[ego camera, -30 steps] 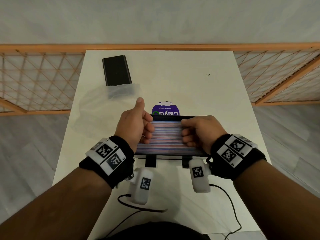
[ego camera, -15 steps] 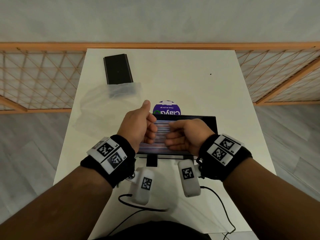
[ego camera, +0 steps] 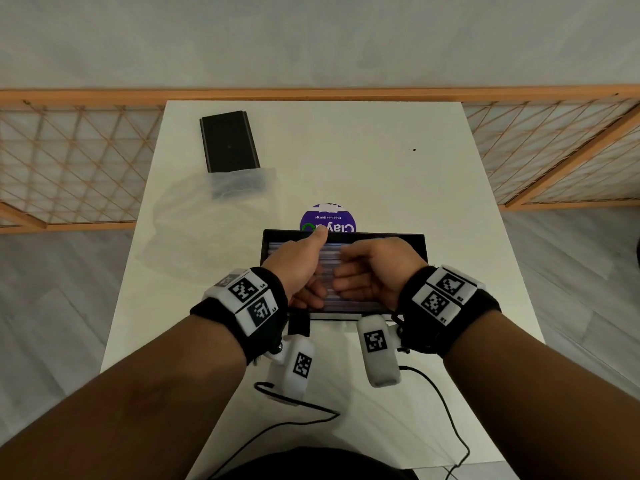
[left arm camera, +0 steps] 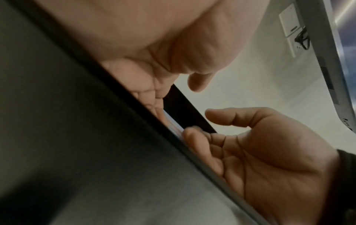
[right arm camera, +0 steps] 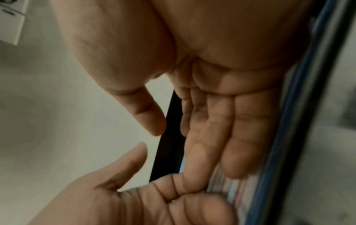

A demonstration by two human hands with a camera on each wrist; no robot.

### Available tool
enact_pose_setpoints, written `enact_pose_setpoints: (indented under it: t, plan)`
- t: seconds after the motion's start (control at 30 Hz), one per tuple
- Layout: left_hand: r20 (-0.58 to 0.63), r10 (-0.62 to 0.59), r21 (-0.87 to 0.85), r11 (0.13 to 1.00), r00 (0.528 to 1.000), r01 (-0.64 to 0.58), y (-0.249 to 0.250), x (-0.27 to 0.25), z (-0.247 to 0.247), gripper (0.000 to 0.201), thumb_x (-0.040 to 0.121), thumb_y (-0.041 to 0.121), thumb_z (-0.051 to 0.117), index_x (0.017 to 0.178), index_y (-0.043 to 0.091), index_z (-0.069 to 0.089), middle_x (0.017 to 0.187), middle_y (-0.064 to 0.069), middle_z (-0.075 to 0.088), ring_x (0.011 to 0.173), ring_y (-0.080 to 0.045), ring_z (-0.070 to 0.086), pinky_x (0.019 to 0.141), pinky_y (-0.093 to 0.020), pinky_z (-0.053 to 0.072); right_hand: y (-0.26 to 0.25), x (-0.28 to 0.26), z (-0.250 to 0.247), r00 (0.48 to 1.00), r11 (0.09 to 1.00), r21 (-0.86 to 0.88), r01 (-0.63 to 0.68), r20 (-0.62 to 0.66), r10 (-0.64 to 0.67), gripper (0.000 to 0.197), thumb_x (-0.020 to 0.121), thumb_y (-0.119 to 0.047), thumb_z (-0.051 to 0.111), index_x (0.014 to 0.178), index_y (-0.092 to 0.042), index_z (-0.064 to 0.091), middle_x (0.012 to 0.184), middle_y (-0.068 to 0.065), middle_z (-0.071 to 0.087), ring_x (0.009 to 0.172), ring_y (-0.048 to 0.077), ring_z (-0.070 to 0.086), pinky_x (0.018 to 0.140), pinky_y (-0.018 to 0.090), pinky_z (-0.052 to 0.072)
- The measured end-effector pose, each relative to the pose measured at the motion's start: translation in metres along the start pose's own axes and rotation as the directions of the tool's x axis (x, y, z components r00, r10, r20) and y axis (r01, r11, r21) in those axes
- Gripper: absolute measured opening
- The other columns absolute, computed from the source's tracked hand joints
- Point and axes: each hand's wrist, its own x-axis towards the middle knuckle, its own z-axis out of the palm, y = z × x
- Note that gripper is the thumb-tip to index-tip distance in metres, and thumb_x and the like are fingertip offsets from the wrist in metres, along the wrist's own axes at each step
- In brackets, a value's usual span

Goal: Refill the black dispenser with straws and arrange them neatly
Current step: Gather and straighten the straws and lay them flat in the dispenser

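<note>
While your left hand (ego camera: 298, 268) and right hand (ego camera: 377, 271) rest flat, fingers (right arm camera: 208, 137) extended, on the straws (ego camera: 332, 263) inside the black dispenser (ego camera: 420, 244) on the bench (ego camera: 346, 161), smooth them level with light, even strokes.

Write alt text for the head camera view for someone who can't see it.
Both hands, left and right, lie flat on striped straws in a black dispenser on a white table. Farther back lie a black lid, a clear bag and a purple sticker.
</note>
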Motion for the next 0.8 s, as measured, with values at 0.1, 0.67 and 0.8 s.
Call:
enact_pose_setpoints:
  t: [0.1,0.67,0.8]
  plan:
    - [-0.004,-0.012,0.027,1.000,1.000,0.012,-0.001,0.003,0.001,0.076,0.095,0.075,0.030,0.090,0.007,0.062,0.064,-0.011,0.071,0.056,-0.028,0.066,0.057,-0.028,0.046,-0.001,0.004,0.000,0.999,0.994,0.111,0.026,-0.041,-0.022,0.012,0.090,-0.012,0.061,0.095,-0.002,0.063,0.076,0.015,0.070,0.063,0.028,0.071,0.060,0.038,0.059]
    - [0.012,-0.015,0.162,0.987,1.000,0.013,0.002,0.000,0.002,0.090,0.093,0.079,0.024,0.092,0.002,0.070,0.072,-0.014,0.076,0.077,-0.034,0.077,0.076,-0.035,0.054,-0.001,0.006,0.004,0.997,0.975,0.221,0.027,-0.075,-0.011,0.010,0.092,-0.012,0.056,0.093,-0.006,0.063,0.083,0.018,0.070,0.069,0.030,0.072,0.063,0.037,0.060]
    - [-0.068,0.108,0.021,0.994,0.992,-0.107,0.012,-0.010,-0.013,0.077,0.098,0.071,0.030,0.081,0.004,0.064,0.065,-0.012,0.073,0.052,-0.027,0.067,0.056,-0.028,0.049,-0.002,0.002,0.005,0.998,0.975,0.219,0.031,-0.068,-0.016,0.010,0.092,-0.014,0.057,0.093,-0.005,0.061,0.078,0.017,0.070,0.065,0.029,0.072,0.061,0.037,0.060]
